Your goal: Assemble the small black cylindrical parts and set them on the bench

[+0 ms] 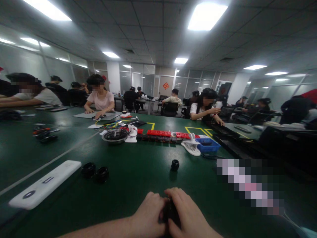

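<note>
My left hand and my right hand are close together at the bottom middle, low over the green table. Between them is a black object, mostly covered by my fingers, so its kind cannot be made out. Fingers of both hands curl round it. Straight ahead of the hands stands a small black ribbed round part. Two larger black round parts sit side by side to the left. Farther left lies a long white flat object with a dark oval near one end.
Across the table runs a row of red blocks, with a metal bowl, a white clip-like stand and a blue tray. Black-and-orange tools lie at far left. Co-workers sit opposite.
</note>
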The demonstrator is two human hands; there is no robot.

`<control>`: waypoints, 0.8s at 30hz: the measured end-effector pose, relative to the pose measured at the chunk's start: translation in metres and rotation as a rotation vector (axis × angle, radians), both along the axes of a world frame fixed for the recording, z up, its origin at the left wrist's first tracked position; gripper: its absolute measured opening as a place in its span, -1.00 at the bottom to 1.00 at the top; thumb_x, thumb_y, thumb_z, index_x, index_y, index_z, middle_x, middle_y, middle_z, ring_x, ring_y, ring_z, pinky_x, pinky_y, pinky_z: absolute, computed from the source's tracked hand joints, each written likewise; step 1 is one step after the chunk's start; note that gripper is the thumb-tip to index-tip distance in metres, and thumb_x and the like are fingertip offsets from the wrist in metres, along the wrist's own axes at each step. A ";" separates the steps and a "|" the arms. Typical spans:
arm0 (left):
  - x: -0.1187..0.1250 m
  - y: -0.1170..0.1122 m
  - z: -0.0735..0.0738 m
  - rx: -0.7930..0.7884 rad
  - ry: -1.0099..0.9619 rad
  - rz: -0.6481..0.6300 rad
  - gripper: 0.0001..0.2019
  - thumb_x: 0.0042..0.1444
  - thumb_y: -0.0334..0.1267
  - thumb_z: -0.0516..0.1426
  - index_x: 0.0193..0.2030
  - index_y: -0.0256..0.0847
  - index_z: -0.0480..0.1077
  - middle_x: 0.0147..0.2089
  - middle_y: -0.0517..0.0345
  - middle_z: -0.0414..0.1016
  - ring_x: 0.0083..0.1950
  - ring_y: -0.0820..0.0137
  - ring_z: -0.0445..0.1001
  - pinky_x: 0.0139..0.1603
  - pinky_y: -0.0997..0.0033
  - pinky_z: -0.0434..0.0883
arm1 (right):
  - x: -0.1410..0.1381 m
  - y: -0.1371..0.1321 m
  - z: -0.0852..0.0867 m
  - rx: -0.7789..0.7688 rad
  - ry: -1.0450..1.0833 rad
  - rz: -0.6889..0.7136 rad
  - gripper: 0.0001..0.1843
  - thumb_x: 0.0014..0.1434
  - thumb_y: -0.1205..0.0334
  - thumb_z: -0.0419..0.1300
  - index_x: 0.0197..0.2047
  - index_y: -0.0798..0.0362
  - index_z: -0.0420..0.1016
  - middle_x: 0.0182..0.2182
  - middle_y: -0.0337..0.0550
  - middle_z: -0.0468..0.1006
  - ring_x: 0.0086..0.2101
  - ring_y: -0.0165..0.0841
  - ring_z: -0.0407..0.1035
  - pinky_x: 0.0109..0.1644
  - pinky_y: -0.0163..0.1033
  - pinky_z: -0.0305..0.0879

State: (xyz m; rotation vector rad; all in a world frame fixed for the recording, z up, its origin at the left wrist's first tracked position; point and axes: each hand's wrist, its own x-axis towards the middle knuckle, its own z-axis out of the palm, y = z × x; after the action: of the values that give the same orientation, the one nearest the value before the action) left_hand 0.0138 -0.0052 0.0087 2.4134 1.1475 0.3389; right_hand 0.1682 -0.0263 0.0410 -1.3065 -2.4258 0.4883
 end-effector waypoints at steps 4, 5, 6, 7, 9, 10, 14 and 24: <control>0.000 -0.001 0.001 0.008 0.019 -0.007 -0.85 -0.10 -0.22 0.15 -0.43 -0.20 0.25 -0.40 0.24 0.39 -0.34 0.33 0.33 -0.29 0.38 0.16 | 0.000 0.000 0.002 0.022 -0.044 -0.135 -0.41 -0.07 0.21 0.14 0.07 0.22 0.24 -0.03 0.12 0.35 -0.04 -0.10 0.24 0.06 -0.05 0.16; 0.000 -0.001 0.000 0.011 0.009 -0.007 -0.83 -0.10 -0.19 0.16 -0.43 -0.20 0.24 -0.40 0.25 0.39 -0.34 0.33 0.33 -0.29 0.38 0.16 | 0.000 0.000 0.002 0.011 -0.067 -0.177 -0.40 -0.05 0.17 0.14 0.08 0.20 0.23 -0.05 0.12 0.38 -0.06 -0.09 0.27 0.02 -0.04 0.19; -0.001 -0.001 0.000 0.014 0.000 -0.007 -0.81 -0.09 -0.17 0.16 -0.44 -0.20 0.24 -0.40 0.25 0.39 -0.34 0.33 0.33 -0.29 0.38 0.16 | 0.001 0.000 0.001 -0.003 -0.089 -0.207 -0.40 -0.04 0.15 0.15 0.08 0.19 0.23 -0.08 0.11 0.41 -0.10 -0.09 0.30 -0.01 -0.04 0.21; -0.001 -0.001 -0.001 0.015 -0.008 -0.008 -0.80 -0.09 -0.15 0.17 -0.44 -0.20 0.24 -0.41 0.25 0.39 -0.34 0.33 0.33 -0.29 0.39 0.16 | 0.001 0.000 0.001 -0.017 -0.108 -0.221 -0.40 -0.03 0.15 0.15 0.09 0.19 0.22 -0.12 0.10 0.43 -0.13 -0.09 0.32 -0.04 -0.03 0.23; -0.002 -0.001 -0.002 0.019 -0.021 -0.008 -0.80 -0.08 -0.15 0.16 -0.43 -0.20 0.25 -0.40 0.24 0.39 -0.34 0.33 0.33 -0.29 0.39 0.15 | 0.001 -0.001 -0.001 -0.031 -0.112 -0.205 -0.39 -0.01 0.18 0.13 0.12 0.19 0.19 -0.13 0.08 0.45 -0.15 -0.11 0.33 -0.04 -0.05 0.23; -0.002 -0.001 -0.003 0.022 -0.027 -0.006 -0.80 -0.08 -0.15 0.16 -0.42 -0.20 0.25 -0.38 0.23 0.40 -0.33 0.32 0.33 -0.29 0.39 0.16 | 0.001 -0.001 -0.001 -0.034 -0.096 -0.183 -0.38 0.00 0.21 0.12 0.14 0.19 0.17 -0.11 0.08 0.44 -0.12 -0.13 0.32 -0.02 -0.07 0.22; -0.001 -0.001 -0.003 0.015 -0.042 0.005 -0.83 -0.10 -0.21 0.16 -0.40 -0.20 0.26 -0.40 0.24 0.38 -0.34 0.33 0.32 -0.30 0.39 0.15 | 0.005 -0.003 0.005 -0.084 -0.003 -0.090 -0.32 -0.05 0.33 0.09 0.18 0.22 0.09 -0.07 0.06 0.40 -0.09 -0.23 0.30 0.03 -0.18 0.20; -0.003 0.002 -0.007 -0.002 -0.041 0.000 -0.82 -0.15 -0.24 0.17 -0.46 -0.21 0.23 -0.43 0.27 0.37 -0.36 0.36 0.30 -0.31 0.41 0.14 | 0.002 -0.002 0.014 -0.087 -0.040 -0.001 -0.40 -0.19 0.33 0.14 0.01 0.23 0.30 -0.09 0.05 0.39 -0.09 -0.15 0.24 0.04 -0.12 0.13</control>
State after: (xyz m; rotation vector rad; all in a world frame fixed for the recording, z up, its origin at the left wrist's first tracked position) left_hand 0.0107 -0.0029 0.0013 2.3940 1.1293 0.3854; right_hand 0.1701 -0.0279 0.0546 -1.3650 -2.4621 0.5788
